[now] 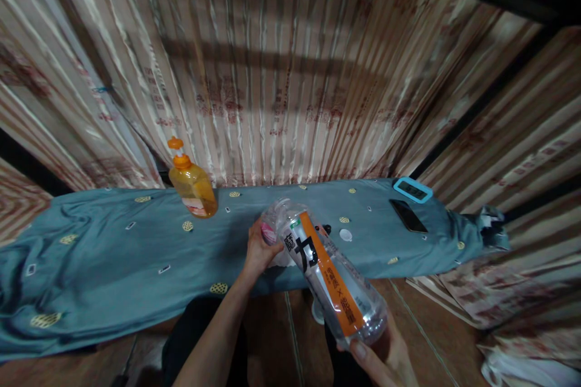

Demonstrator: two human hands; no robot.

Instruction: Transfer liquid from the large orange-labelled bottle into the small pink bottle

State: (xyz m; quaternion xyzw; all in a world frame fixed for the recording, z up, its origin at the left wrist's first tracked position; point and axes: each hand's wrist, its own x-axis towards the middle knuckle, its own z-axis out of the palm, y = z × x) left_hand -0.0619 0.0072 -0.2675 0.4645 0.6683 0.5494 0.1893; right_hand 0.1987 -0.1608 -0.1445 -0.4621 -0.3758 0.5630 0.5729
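Note:
Both hands are on a clear plastic bottle (pixel 333 281) with an orange and black-lettered label, which I hold slanted over the cloth's front edge. My right hand (pixel 381 354) grips its base at the lower right. At the upper left end, my left hand (pixel 261 248) is closed around crumpled-looking clear plastic with something pink (pixel 269 233) beside the fingers; whether the pink thing belongs to the bottle, I cannot tell. Something whitish below the left hand is mostly hidden. Just beyond the bottle lie a round white cap (pixel 345 235) and a small black object (pixel 327 229), partly covered.
An orange pump bottle (pixel 194 188) stands at the back left on a blue-green cloth (pixel 113 254) with a pineapple print. To the right lie a dark phone (pixel 407 216) and a blue-framed digital clock (pixel 413 190). Striped curtains (pixel 281 103) hang behind; a dark bar crosses the upper right.

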